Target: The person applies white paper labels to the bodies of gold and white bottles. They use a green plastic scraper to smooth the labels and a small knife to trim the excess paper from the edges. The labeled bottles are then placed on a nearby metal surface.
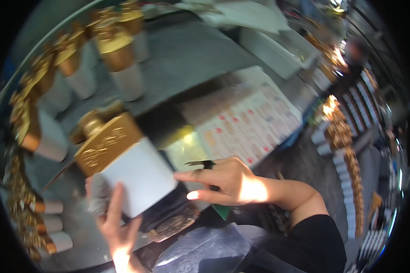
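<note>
I see the left hand (116,223) grasping a tilted gold-and-white container (146,175) near the table (182,50), fingers on its white part. The right hand (232,179) extends its index to a corner; whether it grips the dark sliver (201,163), I cannot tell.

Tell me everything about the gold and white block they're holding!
The block has a white body, a metal-looking gold band with raised patterning and a blurred gold knob. It tilts at the grey table, knob toward upper left. The left hand holds its left side; the right hand points at its corner, seemingly touching.
</note>
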